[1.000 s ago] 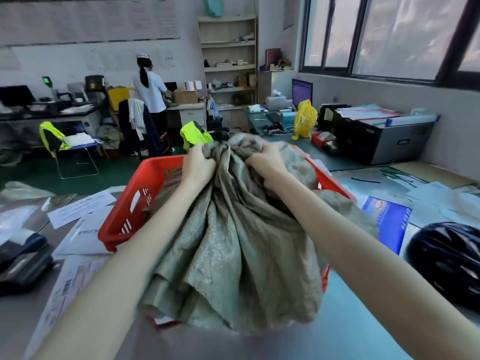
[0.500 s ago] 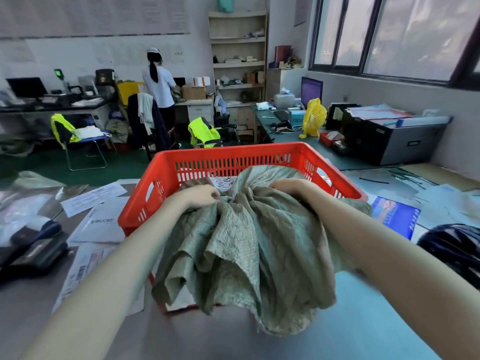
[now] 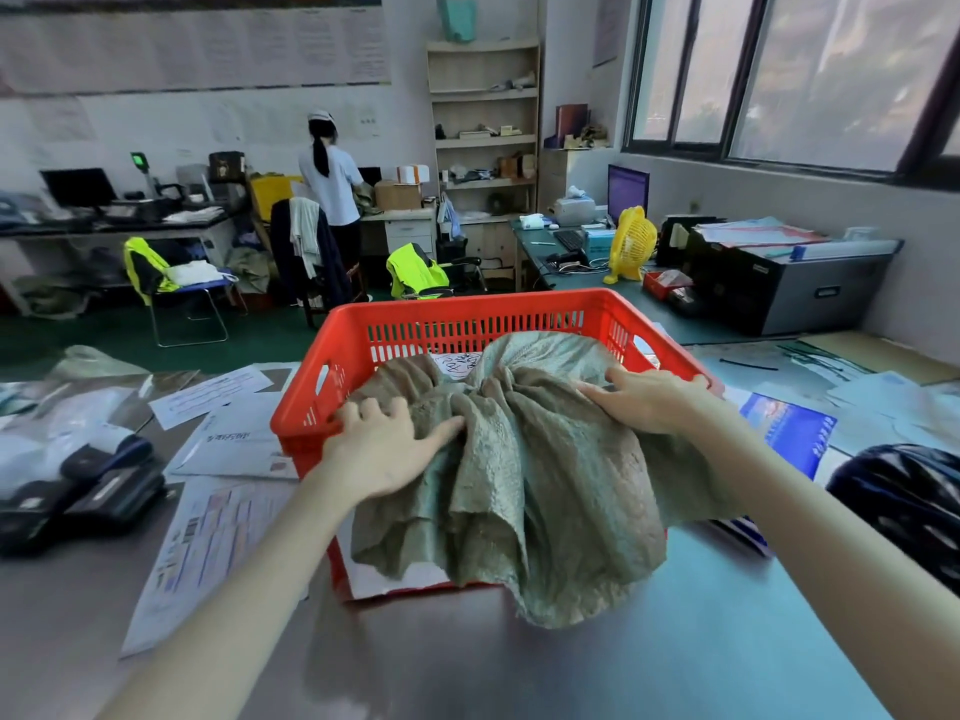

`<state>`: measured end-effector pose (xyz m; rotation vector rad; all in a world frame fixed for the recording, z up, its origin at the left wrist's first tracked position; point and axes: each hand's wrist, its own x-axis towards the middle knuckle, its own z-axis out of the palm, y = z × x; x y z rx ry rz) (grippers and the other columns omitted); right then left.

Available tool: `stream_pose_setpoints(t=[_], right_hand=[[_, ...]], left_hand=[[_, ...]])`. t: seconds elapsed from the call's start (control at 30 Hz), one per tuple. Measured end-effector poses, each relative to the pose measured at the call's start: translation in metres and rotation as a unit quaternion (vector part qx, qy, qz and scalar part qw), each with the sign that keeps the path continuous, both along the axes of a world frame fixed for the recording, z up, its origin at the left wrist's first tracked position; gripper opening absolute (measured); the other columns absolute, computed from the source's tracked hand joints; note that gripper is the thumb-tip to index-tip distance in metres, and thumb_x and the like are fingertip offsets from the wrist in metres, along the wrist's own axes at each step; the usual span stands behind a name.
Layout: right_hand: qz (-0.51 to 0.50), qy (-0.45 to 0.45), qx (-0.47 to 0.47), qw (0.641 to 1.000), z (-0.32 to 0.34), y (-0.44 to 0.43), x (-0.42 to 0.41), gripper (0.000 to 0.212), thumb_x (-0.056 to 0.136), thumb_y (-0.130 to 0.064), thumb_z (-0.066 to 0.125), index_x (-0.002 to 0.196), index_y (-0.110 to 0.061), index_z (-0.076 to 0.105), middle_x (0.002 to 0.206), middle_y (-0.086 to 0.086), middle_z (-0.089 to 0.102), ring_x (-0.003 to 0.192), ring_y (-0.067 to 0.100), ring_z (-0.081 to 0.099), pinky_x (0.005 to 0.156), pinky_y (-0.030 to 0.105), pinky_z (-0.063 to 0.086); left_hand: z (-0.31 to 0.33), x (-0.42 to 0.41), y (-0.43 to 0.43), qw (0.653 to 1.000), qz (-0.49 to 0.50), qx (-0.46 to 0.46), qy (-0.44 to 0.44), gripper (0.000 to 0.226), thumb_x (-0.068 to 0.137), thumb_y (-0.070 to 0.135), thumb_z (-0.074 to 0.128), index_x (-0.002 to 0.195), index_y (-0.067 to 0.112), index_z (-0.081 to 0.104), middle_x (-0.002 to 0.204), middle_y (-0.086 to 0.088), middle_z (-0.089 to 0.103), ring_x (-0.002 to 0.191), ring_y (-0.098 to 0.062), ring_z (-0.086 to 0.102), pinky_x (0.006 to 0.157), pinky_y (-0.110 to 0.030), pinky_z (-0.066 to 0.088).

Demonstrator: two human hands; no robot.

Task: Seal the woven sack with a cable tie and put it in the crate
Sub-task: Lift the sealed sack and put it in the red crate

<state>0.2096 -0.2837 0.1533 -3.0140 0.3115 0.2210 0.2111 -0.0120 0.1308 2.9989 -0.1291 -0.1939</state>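
The grey-green woven sack lies in the red plastic crate, its loose lower part draped over the crate's near rim onto the table. A white label with dark writing shows behind the sack's bunched middle. My left hand rests flat on the sack's left side, fingers spread, near the crate's left rim. My right hand lies flat on the sack's right side by the right rim, fingers apart. No cable tie can be made out on the sack.
Papers cover the table left of the crate, with a black device at the far left. A blue booklet and a dark helmet sit to the right. A person stands at the far desks.
The sack was held up bunched in both fists above the crate, then came down into it. Both hands have let go of the bunched neck and now lie flat on the fabric.
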Motion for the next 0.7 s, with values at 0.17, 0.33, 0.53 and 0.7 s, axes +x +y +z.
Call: stream_pose_setpoints(t=[0.17, 0.33, 0.53, 0.7], right_hand=[[0.081, -0.053, 0.189, 0.977, 0.007, 0.03, -0.02, 0.075, 0.081, -0.074, 0.038, 0.132, -0.018, 0.041, 0.141, 0.014, 0.046, 0.125, 0.031, 0.045, 0.101, 0.044, 0.038], [0.15, -0.054, 0.249, 0.955, 0.014, 0.049, -0.015, 0.065, 0.076, -0.015, 0.073, 0.13, -0.018, 0.037, 0.124, 0.013, 0.054, 0.104, 0.024, 0.054, 0.083, 0.034, 0.046], [0.09, -0.175, 0.395, 0.897, 0.02, 0.052, 0.039, 0.048, 0.069, 0.006, 0.068, 0.105, -0.015, 0.044, 0.116, 0.014, 0.059, 0.094, 0.027, 0.058, 0.072, 0.037, 0.052], [0.1, -0.259, 0.314, 0.908, 0.026, 0.053, 0.095, 0.034, 0.068, 0.005, 0.065, 0.092, -0.015, 0.05, 0.107, 0.015, 0.056, 0.102, 0.028, 0.051, 0.075, 0.03, 0.041]], left_hand=[[-0.009, -0.014, -0.029, 0.976, 0.003, -0.213, -0.032, 0.098, 0.08, 0.081, 0.034, 0.153, 0.016, 0.02, 0.154, -0.016, 0.022, 0.147, -0.032, 0.009, 0.115, -0.053, 0.022], [-0.006, -0.013, -0.048, 0.954, -0.062, -0.285, -0.073, 0.08, 0.081, 0.027, 0.076, 0.146, 0.019, 0.029, 0.129, -0.004, 0.03, 0.122, -0.022, 0.041, 0.092, -0.021, 0.033], [0.031, 0.033, -0.057, 0.924, -0.127, -0.293, -0.208, 0.055, 0.079, -0.013, 0.058, 0.128, 0.01, 0.049, 0.113, -0.002, 0.034, 0.101, -0.015, 0.044, 0.081, -0.019, 0.035], [0.048, 0.091, -0.063, 0.931, -0.162, -0.201, -0.258, 0.042, 0.081, -0.014, 0.056, 0.118, 0.005, 0.052, 0.11, -0.008, 0.039, 0.092, -0.024, 0.05, 0.078, -0.035, 0.044]])
